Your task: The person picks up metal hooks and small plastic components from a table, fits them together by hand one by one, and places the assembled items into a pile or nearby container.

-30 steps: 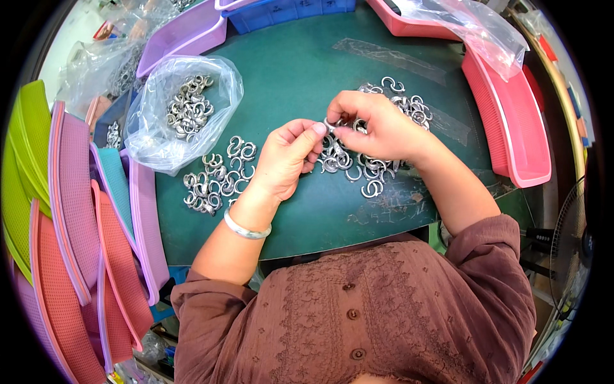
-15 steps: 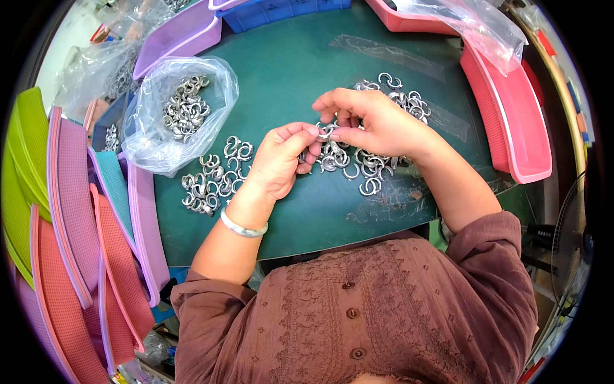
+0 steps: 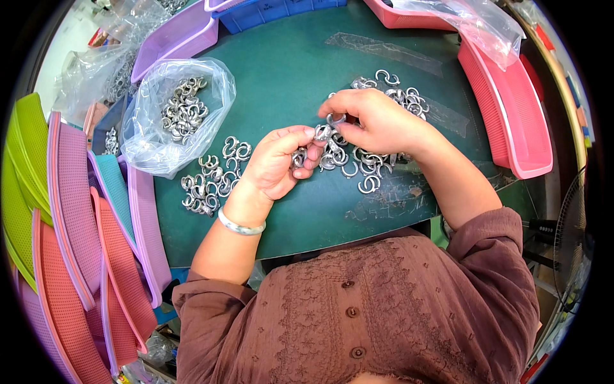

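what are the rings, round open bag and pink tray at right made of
Rings: probably metal, polished silver-grey, judging by bright glints. Open bag: thin plastic film, glossy, see-through and creased. Pink tray: likely moulded plastic, satin, with even colour and textured wall.

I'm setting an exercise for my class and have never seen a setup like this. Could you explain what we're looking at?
There is no machine: each grip is simply a person's bare hand. The view comes from a wide fisheye camera worn on the head, looking down, so straight edges bend.

On the green table lie two piles of silvery open rings: a left pile and a right pile, partly hidden by an arm and hand. A clear plastic bag contains more.

The left grip pinches one ring, with another ring among its fingers. The right grip holds a further ring.
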Demonstrator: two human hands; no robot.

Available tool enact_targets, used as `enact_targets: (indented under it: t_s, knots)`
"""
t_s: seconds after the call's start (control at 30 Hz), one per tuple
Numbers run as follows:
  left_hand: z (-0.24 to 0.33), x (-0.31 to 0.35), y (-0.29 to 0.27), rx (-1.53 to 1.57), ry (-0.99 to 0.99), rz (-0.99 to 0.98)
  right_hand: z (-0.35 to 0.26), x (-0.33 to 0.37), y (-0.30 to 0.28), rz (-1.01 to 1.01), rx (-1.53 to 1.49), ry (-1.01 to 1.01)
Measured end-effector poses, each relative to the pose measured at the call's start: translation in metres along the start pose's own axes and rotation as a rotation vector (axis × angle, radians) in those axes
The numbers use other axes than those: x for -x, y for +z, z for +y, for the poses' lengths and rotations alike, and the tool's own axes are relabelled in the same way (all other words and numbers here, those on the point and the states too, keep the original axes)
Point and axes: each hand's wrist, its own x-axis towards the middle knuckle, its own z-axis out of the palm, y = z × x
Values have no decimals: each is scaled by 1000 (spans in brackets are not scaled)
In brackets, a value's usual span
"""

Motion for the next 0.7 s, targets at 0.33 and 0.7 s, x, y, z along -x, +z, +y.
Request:
enact_targets:
  t_s: [0.33,0.7]
  knots:
    - [-2,-3,4,181,38,131,-7,-3,2,101,-165,23]
    - [-3,-1,3,160,0,94,-5,-4,10,96,-496,199]
